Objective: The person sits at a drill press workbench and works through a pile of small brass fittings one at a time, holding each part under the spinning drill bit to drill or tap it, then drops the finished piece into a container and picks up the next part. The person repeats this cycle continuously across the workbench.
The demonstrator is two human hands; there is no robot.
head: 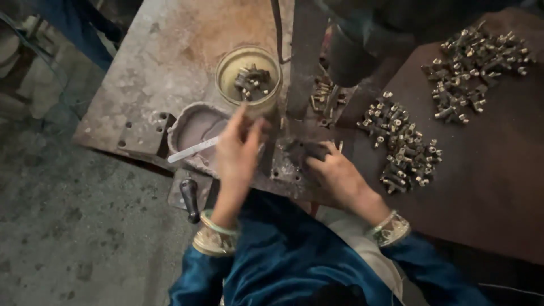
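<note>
Near bench edge: left hand [238, 148] reaching jar [249, 79], grip unclear | right hand [334, 170] pressing fixture [303, 153], hands apart | few fittings [252, 81] jarred, big pile [403, 146] right unprocessed

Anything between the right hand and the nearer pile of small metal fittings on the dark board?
Head view: the right hand rests on a dark metal part; the nearer pile of fittings lies to its right. Between them is only bare dark board, nothing loose.

Round clear tub [248, 76] of small metal fittings [252, 81], upright on workbench.
</note>
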